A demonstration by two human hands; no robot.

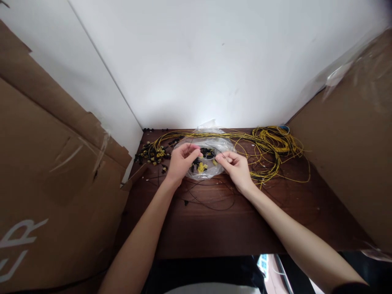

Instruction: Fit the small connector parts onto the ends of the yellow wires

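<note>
Both hands are over a clear plastic bag [208, 173] holding small black and yellow connectors [202, 167]. My left hand [183, 161] is at the bag's left side, thumb and forefinger pinched together; what lies between the tips is too small to make out. At the bag's right side my right hand [235, 166] is closed in a pinch on a thin black wire [214, 148], whose end points up and left toward my left hand. More dark wire [211, 207] loops over the table below the hands, with a small black connector [186, 202] beside it.
Yellow wires [269, 163] run behind the bag and coil at the right. Their ends at the left carry several black and yellow connectors [154, 153]. The brown table [214, 237] lies between cardboard on the left [61, 171] and right [346, 143], with a white wall [208, 61] behind.
</note>
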